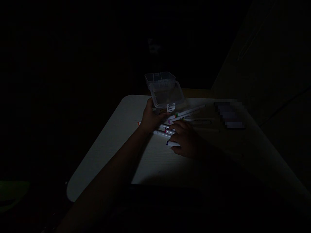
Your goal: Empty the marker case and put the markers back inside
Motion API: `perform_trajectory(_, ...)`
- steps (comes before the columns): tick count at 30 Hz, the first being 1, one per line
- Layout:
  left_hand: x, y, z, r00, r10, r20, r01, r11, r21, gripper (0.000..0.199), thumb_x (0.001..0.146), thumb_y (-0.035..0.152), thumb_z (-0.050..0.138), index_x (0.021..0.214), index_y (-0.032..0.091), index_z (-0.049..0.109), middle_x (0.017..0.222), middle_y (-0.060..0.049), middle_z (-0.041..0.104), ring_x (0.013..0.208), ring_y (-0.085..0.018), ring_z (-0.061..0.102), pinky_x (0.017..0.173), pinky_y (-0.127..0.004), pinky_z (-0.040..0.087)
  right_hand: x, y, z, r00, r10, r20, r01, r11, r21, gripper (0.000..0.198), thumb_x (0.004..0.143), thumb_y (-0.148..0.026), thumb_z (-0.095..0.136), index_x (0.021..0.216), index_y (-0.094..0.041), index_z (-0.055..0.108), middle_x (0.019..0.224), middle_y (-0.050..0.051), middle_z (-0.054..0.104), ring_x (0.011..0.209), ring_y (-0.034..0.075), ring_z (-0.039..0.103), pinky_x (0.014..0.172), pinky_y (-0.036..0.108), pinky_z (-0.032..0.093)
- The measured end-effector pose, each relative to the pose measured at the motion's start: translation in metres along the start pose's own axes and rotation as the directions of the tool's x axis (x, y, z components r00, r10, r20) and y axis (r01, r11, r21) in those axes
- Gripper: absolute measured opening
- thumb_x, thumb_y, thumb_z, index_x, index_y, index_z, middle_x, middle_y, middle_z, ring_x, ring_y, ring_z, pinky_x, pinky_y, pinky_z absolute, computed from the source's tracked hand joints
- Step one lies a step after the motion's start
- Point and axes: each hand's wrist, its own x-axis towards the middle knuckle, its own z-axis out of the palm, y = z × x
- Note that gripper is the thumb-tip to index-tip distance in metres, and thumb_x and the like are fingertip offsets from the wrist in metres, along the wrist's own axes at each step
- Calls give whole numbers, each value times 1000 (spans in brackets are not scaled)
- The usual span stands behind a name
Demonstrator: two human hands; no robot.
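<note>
Left hand (151,119) curled against base of clear plastic box (163,90), centre frame, lid open; grip itself unclear in dark. Right hand (188,139) lies flat, fingers spread, on white markers (170,129) strewn over pale table (109,152). Surroundings black.

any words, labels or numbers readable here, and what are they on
No text can be read anywhere in this dark picture.
White marker pens with coloured bands: any print on the barrels is too small and dim to read.
Clear plastic box with a hinged lid: no label visible.
Pixelated patch on the white table: blurred out, unreadable.
The left hand is by the box; the right hand rests on the pens.
</note>
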Motion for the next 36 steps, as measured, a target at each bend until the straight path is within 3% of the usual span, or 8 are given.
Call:
perform_trajectory(8, -1, 2, 2, 1000, 22, -19, -22, 1000, 8, 80, 55, 36, 99, 124, 21, 62, 120, -11, 75, 119, -36, 71, 110, -56, 57, 3, -13, -24, 994, 104, -22, -104, 995, -12, 23, 93, -27, 71, 107, -13, 82, 110, 15, 82, 108, 30, 72, 97, 44, 50)
perform_trajectory(16, -5, 2, -1, 999, -22, 25, 23, 999, -37, 81, 57, 37, 98, 127, 20, 61, 120, -13, 74, 118, -38, 73, 106, -59, 60, 0, -24, -42, 975, 189, -121, -191, 982, -6, 35, 101, -32, 66, 132, -19, 76, 113, 12, 84, 99, 25, 78, 82, 33, 54)
perform_trajectory(21, -4, 3, 1, 1000, 8, 2, -8, 998, -62, 82, 56, 35, 99, 127, 20, 62, 122, -13, 76, 120, -38, 73, 108, -58, 59, -4, -21, -48, 953, 180, -242, -184, 983, 8, 45, 102, -30, 61, 145, -24, 70, 122, 8, 84, 102, 24, 79, 85, 33, 59)
perform_trajectory(27, -5, -1, 1, 1000, 19, 10, -18, 996, -85, 83, 57, 38, 102, 129, 22, 63, 124, -14, 76, 118, -38, 75, 106, -60, 60, -9, -16, -46, 919, 200, -340, -198, 979, 40, 44, 103, -32, 58, 144, -25, 71, 114, 7, 84, 93, 21, 78, 82, 32, 62)
perform_trajectory(32, -8, -1, 2, 999, 13, 41, -7, 989, -151, 80, 60, 37, 103, 127, 21, 63, 125, -16, 75, 117, -39, 75, 102, -60, 64, -12, -12, -44, 852, 220, -475, -191, 976, 109, 41, 105, -35, 52, 136, -21, 75, 108, 9, 83, 86, 20, 76, 79, 31, 63)
perform_trajectory(34, -8, 1, 2, 999, 9, 31, -5, 993, -116, 79, 59, 35, 103, 126, 21, 63, 124, -16, 75, 118, -39, 75, 103, -61, 63, -13, -12, -42, 801, 227, -554, -187, 974, 127, 41, 106, -37, 51, 135, -21, 75, 106, 9, 82, 82, 19, 75, 79, 32, 64)
perform_trajectory(36, -8, 4, 1, 1000, 0, 25, 1, 998, -68, 81, 58, 34, 103, 127, 21, 63, 126, -16, 74, 119, -39, 75, 106, -62, 61, -16, -15, -41, 721, 252, -646, -219, 967, 132, 40, 107, -39, 51, 135, -23, 74, 109, 9, 82, 86, 21, 76, 82, 34, 65)
